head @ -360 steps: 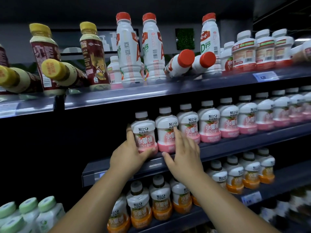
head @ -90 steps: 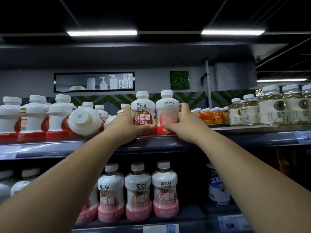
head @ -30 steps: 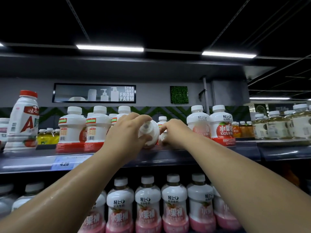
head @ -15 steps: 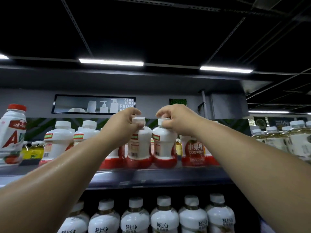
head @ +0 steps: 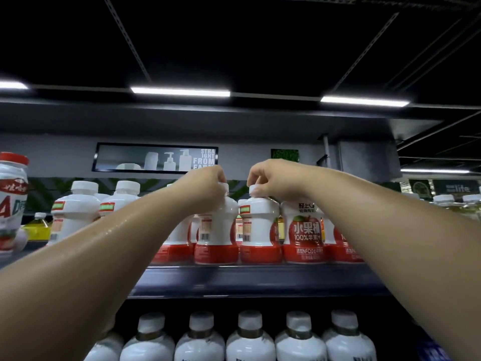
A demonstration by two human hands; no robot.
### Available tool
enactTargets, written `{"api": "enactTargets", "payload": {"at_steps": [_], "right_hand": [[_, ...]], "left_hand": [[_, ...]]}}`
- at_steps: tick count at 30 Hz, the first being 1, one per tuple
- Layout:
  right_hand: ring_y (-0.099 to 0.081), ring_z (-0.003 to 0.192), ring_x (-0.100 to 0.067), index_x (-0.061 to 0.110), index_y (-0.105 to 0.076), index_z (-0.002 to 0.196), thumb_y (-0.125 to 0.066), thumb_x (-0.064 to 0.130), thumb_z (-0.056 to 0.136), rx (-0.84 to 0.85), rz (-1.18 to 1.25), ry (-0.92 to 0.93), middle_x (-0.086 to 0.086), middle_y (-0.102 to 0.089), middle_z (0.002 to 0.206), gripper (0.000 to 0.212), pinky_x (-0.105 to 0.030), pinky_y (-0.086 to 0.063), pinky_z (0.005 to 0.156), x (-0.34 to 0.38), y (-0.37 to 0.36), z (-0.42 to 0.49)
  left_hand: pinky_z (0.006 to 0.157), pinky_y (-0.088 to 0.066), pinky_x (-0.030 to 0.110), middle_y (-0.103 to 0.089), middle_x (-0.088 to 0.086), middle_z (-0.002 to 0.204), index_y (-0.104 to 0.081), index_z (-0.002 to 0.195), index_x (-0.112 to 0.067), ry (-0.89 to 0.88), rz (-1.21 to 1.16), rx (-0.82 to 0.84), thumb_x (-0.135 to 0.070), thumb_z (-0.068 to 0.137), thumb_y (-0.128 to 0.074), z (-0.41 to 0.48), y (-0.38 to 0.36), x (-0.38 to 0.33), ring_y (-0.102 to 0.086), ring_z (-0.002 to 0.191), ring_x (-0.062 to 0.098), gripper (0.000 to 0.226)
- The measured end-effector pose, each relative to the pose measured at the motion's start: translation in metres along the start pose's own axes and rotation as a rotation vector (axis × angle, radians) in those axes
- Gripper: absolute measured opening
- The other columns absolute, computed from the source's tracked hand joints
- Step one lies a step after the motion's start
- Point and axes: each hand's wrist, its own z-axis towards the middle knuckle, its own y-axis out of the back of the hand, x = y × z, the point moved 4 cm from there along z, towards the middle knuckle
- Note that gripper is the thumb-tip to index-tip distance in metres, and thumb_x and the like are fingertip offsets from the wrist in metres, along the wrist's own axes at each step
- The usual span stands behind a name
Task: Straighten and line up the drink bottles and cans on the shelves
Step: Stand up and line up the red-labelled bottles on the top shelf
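Two white bottles with red bases stand upright side by side on the top shelf [head: 260, 280]. My left hand [head: 205, 188] grips the cap of the left bottle [head: 217, 230] from above. My right hand [head: 273, 181] pinches the cap of the right bottle [head: 257, 230]. Both bottles show their barcode side. To their right stands an apple juice bottle [head: 307, 230] with its label facing front. More of the same bottles [head: 75, 212] stand to the left, partly hidden behind my left forearm.
A tall white bottle with a red cap [head: 11, 201] stands at the far left of the shelf. A row of white-capped bottles [head: 250, 337] fills the shelf below. Pale bottles [head: 447, 201] stand at the far right. A dark ceiling with strip lights hangs above.
Since a second ago both hands lifted two lying bottles upright and now hold them by their caps. The camera has tilted up a little.
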Motion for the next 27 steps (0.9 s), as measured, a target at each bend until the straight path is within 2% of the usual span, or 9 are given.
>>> {"api": "enactTargets", "payload": {"at_steps": [4,6,9,11,13,18,21,25,27], "right_hand": [[-0.064,0.095,-0.011,0.035,-0.061,0.108,-0.067,0.030,0.093,0.068,-0.008,0.021,0.011,-0.065,0.108,0.016,-0.036,-0.056,0.086,-0.001,0.004,0.005],[-0.063,0.095,-0.011,0.033,-0.063,0.107,-0.067,0.041,0.092,0.062,-0.013,0.019,0.010,-0.065,0.108,0.018,-0.035,-0.055,0.084,0.000,0.004,0.007],[-0.064,0.090,-0.012,0.029,-0.067,0.106,-0.062,0.054,0.091,-0.018,-0.104,0.002,0.009,-0.066,0.102,0.029,-0.036,-0.055,0.082,0.001,0.003,0.010],[-0.066,0.088,-0.014,0.028,-0.067,0.101,-0.063,0.048,0.092,-0.020,-0.097,-0.008,0.007,-0.068,0.099,0.022,-0.038,-0.057,0.080,0.001,0.000,0.011],[-0.067,0.087,-0.016,0.028,-0.065,0.097,-0.064,0.041,0.093,0.013,-0.075,-0.009,0.005,-0.068,0.098,0.014,-0.036,-0.058,0.077,0.003,0.002,0.010],[-0.062,0.090,-0.013,0.026,-0.063,0.097,-0.063,0.030,0.096,0.035,-0.046,0.000,0.005,-0.066,0.100,0.003,-0.025,-0.045,0.063,0.009,0.004,0.007],[-0.063,0.094,-0.015,0.027,-0.064,0.100,-0.065,0.028,0.096,0.040,-0.014,-0.021,0.005,-0.066,0.102,0.004,-0.028,-0.051,0.072,0.009,0.006,0.005],[-0.064,0.098,-0.014,0.030,-0.065,0.097,-0.069,0.025,0.093,0.042,0.121,-0.042,0.007,-0.069,0.104,0.007,-0.034,-0.053,0.085,0.005,0.008,-0.001],[-0.064,0.100,-0.016,0.028,-0.066,0.094,-0.071,0.021,0.091,0.034,0.156,-0.067,0.005,-0.069,0.106,0.009,-0.036,-0.054,0.086,0.005,0.008,-0.002]], "left_hand": [[0.053,-0.042,0.022,-0.061,-0.004,0.087,-0.061,0.099,-0.023,-0.015,0.071,0.016,-0.039,0.090,-0.066,0.009,0.006,-0.003,-0.059,0.075,0.010,0.019],[0.054,-0.044,0.021,-0.064,-0.004,0.087,-0.062,0.098,-0.023,-0.037,0.085,0.040,-0.039,0.088,-0.070,0.013,0.009,-0.002,-0.061,0.075,0.010,0.020],[0.079,-0.057,0.032,-0.071,-0.001,0.097,-0.065,0.102,-0.023,-0.045,-0.079,0.154,-0.032,0.090,-0.070,0.019,0.009,0.009,-0.068,0.087,0.016,0.016],[0.092,-0.056,0.039,-0.073,-0.001,0.099,-0.069,0.106,-0.023,-0.044,-0.161,0.223,-0.028,0.092,-0.068,0.020,0.010,0.015,-0.069,0.094,0.018,0.014],[0.095,-0.054,0.040,-0.075,-0.001,0.097,-0.072,0.104,-0.022,-0.059,-0.149,0.242,-0.026,0.093,-0.068,0.024,0.010,0.017,-0.070,0.095,0.018,0.013],[0.094,-0.056,0.040,-0.075,0.004,0.101,-0.071,0.106,-0.017,-0.057,-0.229,0.276,-0.018,0.093,-0.066,0.027,0.009,0.023,-0.071,0.096,0.021,0.014],[0.092,-0.057,0.039,-0.074,0.007,0.102,-0.071,0.107,-0.016,-0.060,-0.273,0.280,-0.016,0.093,-0.067,0.027,0.010,0.025,-0.071,0.095,0.022,0.015],[0.080,-0.058,0.036,-0.074,0.004,0.089,-0.074,0.092,-0.022,-0.098,-0.193,0.203,-0.045,0.081,-0.075,0.026,0.008,0.019,-0.069,0.084,0.020,0.025],[0.072,-0.056,0.031,-0.073,0.000,0.083,-0.073,0.087,-0.023,-0.112,-0.121,0.161,-0.048,0.078,-0.076,0.024,0.008,0.015,-0.069,0.081,0.017,0.027]]}}
